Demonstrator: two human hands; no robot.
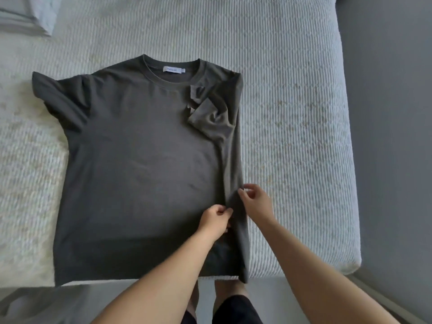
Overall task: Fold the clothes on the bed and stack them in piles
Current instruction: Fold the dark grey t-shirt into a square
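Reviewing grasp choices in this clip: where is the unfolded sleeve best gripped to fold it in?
Pinch the left sleeve at its outer hem corner, coming from the shirt's left side. It lies flat, spread on the bed, its edge free and clear of both hands.

One head-worn wide-angle view looks steeply down, close over the bed (pixel 292 94) from its foot edge

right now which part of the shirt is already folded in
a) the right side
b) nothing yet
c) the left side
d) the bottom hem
a: the right side of the shirt lies folded over its front with the sleeve bunched near the collar, while the left sleeve is spread flat on the bed.
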